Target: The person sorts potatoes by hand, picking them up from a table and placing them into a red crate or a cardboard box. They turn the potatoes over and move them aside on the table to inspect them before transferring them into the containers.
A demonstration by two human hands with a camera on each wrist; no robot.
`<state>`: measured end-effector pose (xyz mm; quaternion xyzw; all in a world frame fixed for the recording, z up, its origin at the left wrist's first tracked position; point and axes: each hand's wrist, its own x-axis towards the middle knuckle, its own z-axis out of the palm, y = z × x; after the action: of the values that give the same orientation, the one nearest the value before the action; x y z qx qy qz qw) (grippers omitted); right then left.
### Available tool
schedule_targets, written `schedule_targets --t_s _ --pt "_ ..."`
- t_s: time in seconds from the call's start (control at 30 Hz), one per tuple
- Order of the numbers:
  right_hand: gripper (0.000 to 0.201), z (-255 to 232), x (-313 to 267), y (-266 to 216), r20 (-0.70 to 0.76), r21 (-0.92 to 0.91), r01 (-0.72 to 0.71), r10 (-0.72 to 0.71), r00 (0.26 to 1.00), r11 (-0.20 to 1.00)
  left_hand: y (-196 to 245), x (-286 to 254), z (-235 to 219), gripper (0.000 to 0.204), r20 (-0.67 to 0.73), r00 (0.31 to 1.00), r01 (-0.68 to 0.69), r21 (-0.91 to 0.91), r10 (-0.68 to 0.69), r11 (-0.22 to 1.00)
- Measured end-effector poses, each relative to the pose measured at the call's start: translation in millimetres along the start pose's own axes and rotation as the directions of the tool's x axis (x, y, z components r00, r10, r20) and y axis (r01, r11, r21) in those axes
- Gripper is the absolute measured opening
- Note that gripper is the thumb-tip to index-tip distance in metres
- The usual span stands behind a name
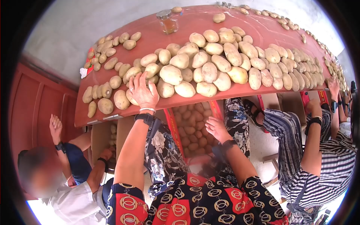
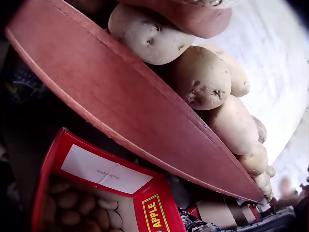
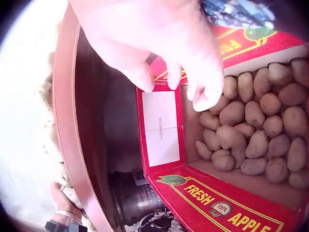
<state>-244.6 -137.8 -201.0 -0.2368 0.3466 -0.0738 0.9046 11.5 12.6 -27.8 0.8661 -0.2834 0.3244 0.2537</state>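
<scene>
My left hand (image 1: 143,91) rests on the potatoes at the red table's front edge, its fingers reaching over them. In the left wrist view, a pale potato (image 2: 150,37) sits right beneath this hand (image 2: 205,18), and a second potato (image 2: 202,77) lies beside it. Lower down, my right hand (image 1: 217,128) hovers over a red cardboard box of potatoes, fingers loosely bent and nothing in them. The right wrist view has this hand (image 3: 161,46) above the box's flap, with brown potatoes (image 3: 258,113) lying inside. A large potato pile (image 1: 210,62) covers the middle of the table (image 1: 138,22).
A lidded glass jar (image 1: 167,22) stands toward the back of the table. Smaller potatoes (image 1: 108,48) lie at the left. One person (image 1: 71,195) sits on my left beside another box (image 1: 98,138); a person in striped clothes (image 1: 322,172) sits on my right.
</scene>
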Motion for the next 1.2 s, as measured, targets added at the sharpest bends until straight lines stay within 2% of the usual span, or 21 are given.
schedule_targets --t_s 0.07,0.23,0.3,0.33,0.4,0.47,0.5,0.53,0.57,0.6,0.67,0.7,0.77,0.8,0.87,0.9,1.0,1.03,1.13,1.17,1.2 --pt "0.036 3.8 -2.0 1.6 -0.162 -0.085 -0.015 0.001 0.987 0.996 -1.9 0.6 -1.1 0.039 -0.011 1.000 -0.019 -0.005 0.019 1.000" --pt "0.034 9.0 -3.2 -6.9 -0.087 -0.091 0.102 -0.110 0.990 0.991 4.6 3.9 -7.8 0.041 0.020 1.000 -0.007 0.020 0.007 1.000" --pt "0.028 41.1 -26.4 -24.9 -0.004 -0.075 0.164 -0.165 0.986 0.984 1.4 6.3 -12.3 0.044 0.139 0.989 0.051 0.033 -0.055 0.998" --pt "0.028 57.6 -38.7 -34.2 0.001 -0.079 0.166 -0.166 0.986 0.983 -5.7 7.3 -12.6 0.044 0.134 0.989 0.054 0.033 -0.058 0.998" --pt "0.021 89.7 -66.7 -57.6 0.082 -0.185 0.341 -0.331 0.940 0.922 -22.2 7.9 -9.0 0.049 0.170 0.985 -0.028 -0.060 0.038 0.998" --pt "0.015 117.0 -83.0 -81.6 0.180 -0.351 0.579 -0.554 0.813 0.736 -31.2 7.4 -10.5 0.050 0.164 0.980 -0.100 -0.064 0.109 0.993" --pt "0.016 125.7 -84.1 -95.3 0.252 -0.454 0.688 -0.659 0.708 0.566 -35.7 8.7 -14.5 0.051 0.157 0.972 -0.170 -0.056 0.177 0.984" --pt "0.018 131.4 -77.1 -105.7 0.326 -0.549 0.782 -0.785 0.526 0.296 -38.7 8.7 -17.1 0.051 0.153 0.973 -0.167 -0.046 0.172 0.985" --pt "0.023 144.9 -81.3 -123.0 0.371 -0.648 0.753 -0.815 0.446 0.118 -37.2 7.8 -18.7 0.053 0.196 0.970 -0.141 -0.031 0.144 0.990" --pt "0.027 163.8 -88.9 -133.6 0.352 -0.655 0.747 -0.829 0.434 0.113 -33.7 5.5 -19.1 0.054 0.241 0.964 -0.114 -0.020 0.115 0.993" --pt "0.035 183.1 -82.0 -152.1 0.470 -0.763 0.633 -0.785 0.404 -0.131 -26.9 1.4 -19.7 0.052 0.204 0.973 -0.106 -0.007 0.105 0.994" --pt "0.035 183.7 -65.3 -156.8 0.473 -0.761 0.636 -0.784 0.403 -0.132 -26.1 1.3 -19.5 0.051 0.188 0.977 -0.105 -0.009 0.105 0.994" --pt "0.041 181.6 -34.9 -156.7 0.665 -0.746 0.291 -0.701 0.259 -0.599 -28.9 -0.1 -19.2 0.052 0.175 0.979 -0.102 -0.016 0.103 0.995" --pt "0.041 180.7 -29.4 -153.7 0.668 -0.743 0.294 -0.696 0.264 -0.601 -31.3 0.1 -18.2 0.052 0.177 0.980 -0.095 -0.013 0.095 0.995" --pt "0.045 189.4 -32.2 -143.1 0.612 -0.776 0.196 -0.641 0.464 -0.599 -34.5 -2.0 -13.9 0.056 0.168 0.978 -0.117 -0.034 0.121 0.993" --pt "0.044 189.7 -32.5 -139.3 0.654 -0.741 0.159 -0.645 0.396 -0.653 -34.8 -1.8 -13.3 0.056 0.165 0.978 -0.123 -0.032 0.127 0.992" --pt "0.049 197.6 -37.1 -139.4 0.538 -0.790 0.075 -0.629 0.561 -0.609 -33.0 -2.5 -15.1 0.054 0.176 0.975 -0.135 -0.020 0.136 0.991" --pt "0.047 202.3 -41.3 -139.7 0.508 -0.801 0.051 -0.631 0.587 -0.597 -33.4 -3.7 -13.7 0.054 0.160 0.977 -0.135 -0.032 0.139 0.990" --pt "0.047 199.9 -37.2 -143.4 0.509 -0.805 0.070 -0.627 0.590 -0.589 -38.9 -4.9 -8.0 0.053 0.146 0.979 -0.139 -0.035 0.143 0.990" --pt "0.048 197.5 -36.6 -143.1 0.546 -0.791 0.070 -0.649 0.531 -0.608 -37.5 -5.0 -9.4 0.052 0.155 0.980 -0.122 -0.035 0.126 0.992" --pt "0.048 193.2 -36.7 -143.0 0.538 -0.794 0.070 -0.644 0.544 -0.604 -38.3 -6.4 -11.2 0.052 0.171 0.978 -0.117 -0.033 0.121 0.993"
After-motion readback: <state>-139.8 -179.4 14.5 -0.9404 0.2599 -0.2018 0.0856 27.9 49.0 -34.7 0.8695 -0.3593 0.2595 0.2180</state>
